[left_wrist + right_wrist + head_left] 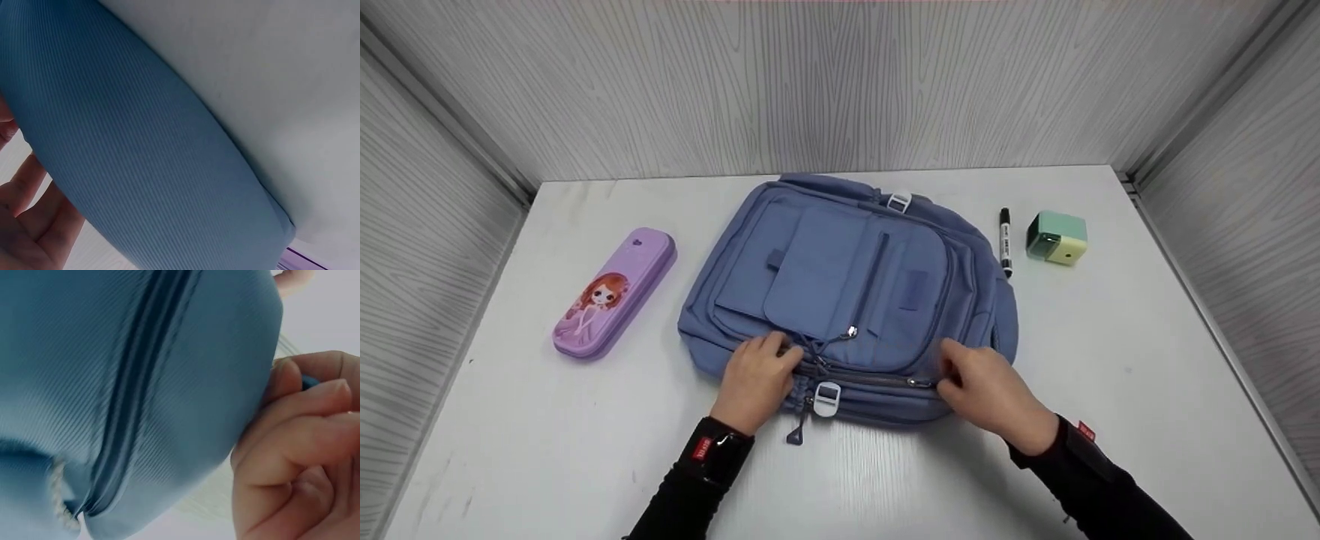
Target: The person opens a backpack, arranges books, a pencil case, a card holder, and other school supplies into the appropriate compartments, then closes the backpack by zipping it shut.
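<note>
Head view: blue fabric backpack (840,277) lies flat at frame centre on a white counter (1147,420). Left hand (757,379) at lower centre-left grips the backpack's lower edge, just left of a white plastic buckle (826,399). Right hand (990,386), lower right of centre, fingers curled, pinches the end of a silver metal zipper pull (919,382) at the backpack's lower right edge. Purple oblong pencil case with a cartoon girl print (619,289) in left part of frame, well apart from left hand. Black-and-white marker pen (1006,244) and mint-green and yellow boxy item (1057,236) upper right, beyond right hand.

Left wrist view: backpack's ribbed fabric runs upper left to lower right; left hand's fingers at lower left, against its edge.

Right wrist view: backpack fills left and centre, dark zipper band down it; right hand at right, bent fingers beside the fabric, small dark blue bit showing between them.
</note>
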A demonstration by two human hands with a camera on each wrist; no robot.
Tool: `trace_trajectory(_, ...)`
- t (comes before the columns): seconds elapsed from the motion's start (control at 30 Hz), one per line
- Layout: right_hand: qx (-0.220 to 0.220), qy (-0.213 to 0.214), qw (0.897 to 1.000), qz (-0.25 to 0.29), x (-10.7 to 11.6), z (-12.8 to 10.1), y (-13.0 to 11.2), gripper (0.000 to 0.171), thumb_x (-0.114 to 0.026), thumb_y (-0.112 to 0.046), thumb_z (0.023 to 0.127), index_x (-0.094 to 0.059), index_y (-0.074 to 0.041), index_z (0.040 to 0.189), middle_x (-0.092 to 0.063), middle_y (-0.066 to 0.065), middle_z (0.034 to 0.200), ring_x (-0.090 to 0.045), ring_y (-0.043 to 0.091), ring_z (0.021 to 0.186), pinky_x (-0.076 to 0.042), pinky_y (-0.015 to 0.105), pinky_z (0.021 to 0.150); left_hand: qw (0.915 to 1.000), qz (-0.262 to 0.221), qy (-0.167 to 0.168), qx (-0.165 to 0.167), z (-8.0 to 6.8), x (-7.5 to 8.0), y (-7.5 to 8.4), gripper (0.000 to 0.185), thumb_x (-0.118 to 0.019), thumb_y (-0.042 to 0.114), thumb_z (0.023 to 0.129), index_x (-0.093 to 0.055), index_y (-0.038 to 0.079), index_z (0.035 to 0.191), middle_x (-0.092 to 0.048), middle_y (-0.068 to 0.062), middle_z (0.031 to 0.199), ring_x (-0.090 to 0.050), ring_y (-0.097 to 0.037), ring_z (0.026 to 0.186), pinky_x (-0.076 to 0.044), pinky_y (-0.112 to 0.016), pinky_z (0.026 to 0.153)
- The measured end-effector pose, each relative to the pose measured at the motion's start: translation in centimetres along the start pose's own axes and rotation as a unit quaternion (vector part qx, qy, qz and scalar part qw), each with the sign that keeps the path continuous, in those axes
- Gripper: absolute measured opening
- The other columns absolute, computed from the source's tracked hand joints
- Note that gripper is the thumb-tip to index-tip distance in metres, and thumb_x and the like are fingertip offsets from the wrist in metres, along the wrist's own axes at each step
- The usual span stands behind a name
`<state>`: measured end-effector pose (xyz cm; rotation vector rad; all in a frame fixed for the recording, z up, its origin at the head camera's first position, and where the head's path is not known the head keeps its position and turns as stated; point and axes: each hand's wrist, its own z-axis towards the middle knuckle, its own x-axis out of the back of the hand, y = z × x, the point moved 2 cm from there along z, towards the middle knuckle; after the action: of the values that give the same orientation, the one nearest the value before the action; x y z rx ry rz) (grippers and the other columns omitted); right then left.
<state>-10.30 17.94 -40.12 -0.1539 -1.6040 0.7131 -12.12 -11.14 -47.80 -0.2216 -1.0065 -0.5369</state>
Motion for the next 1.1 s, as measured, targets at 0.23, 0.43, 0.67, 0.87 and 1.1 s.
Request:
trace_trajectory(0.23,-0.015,0.018,1.000,0.005,1.4,-0.4,1.1,0.019,-0.057,0.005,0.078,-0.050,-0.012,0.076,-0.036,-0.008,0.058,-0.036,0.004,0.051,-0.029,0.020,0.052,0.9999,-0.005,-0.012,0.004,0.1,0.1,0.1,0.032,-0.081,0.006,0.068,-0.067,0.015,0.095,-0.066,-0.008,0.097,-0.064,-0.027,0.077,-0.056,-0.040,0.070)
trace_trajectory(0.43,-0.025,0.063,0.998,-0.018,3.4,0.2,2.6,0.015,-0.057,0.004,0.077,-0.051,-0.009,0.076,-0.042,-0.004,0.058,-0.039,0.008,0.052,-0.030,0.023,0.052,0.9996,-0.019,-0.021,0.009,0.0,0.2,0.0,0.032,-0.081,0.007,0.068,-0.067,0.015,0.095,-0.068,-0.008,0.100,-0.066,-0.028,0.081,-0.058,-0.042,0.075)
trace_trajectory(0.67,-0.027,0.122,0.992,-0.025,4.6,1.8,5.6,0.012,-0.056,0.004,0.079,-0.053,-0.008,0.080,-0.050,0.003,0.062,-0.045,0.014,0.056,-0.034,0.026,0.054,0.9994,-0.024,-0.024,0.011,-0.1,0.2,-0.2,0.030,-0.077,0.004,0.069,-0.068,0.015,0.095,-0.069,-0.008,0.102,-0.067,-0.029,0.083,-0.059,-0.043,0.078)
trace_trajectory(0.87,-0.020,0.168,0.985,-0.032,5.0,3.9,8.1,0.013,-0.054,0.005,0.085,-0.061,0.001,0.097,-0.064,0.016,0.076,-0.056,0.025,0.066,-0.042,0.036,0.062,0.9992,-0.026,-0.027,0.011,0.0,0.1,-0.3,0.031,-0.078,0.005,0.068,-0.068,0.016,0.096,-0.069,-0.009,0.103,-0.067,-0.029,0.084,-0.059,-0.044,0.078)
trace_trajectory(1.1,0.004,0.137,0.989,-0.057,4.6,5.4,10.3,0.032,-0.051,0.005,0.091,-0.068,-0.003,0.117,-0.067,0.017,0.088,-0.055,0.025,0.071,-0.044,0.040,0.068,0.9994,-0.017,-0.026,0.016,-0.2,0.2,-0.2,0.029,-0.077,0.003,0.070,-0.068,0.014,0.096,-0.069,-0.009,0.101,-0.067,-0.029,0.084,-0.058,-0.043,0.074)
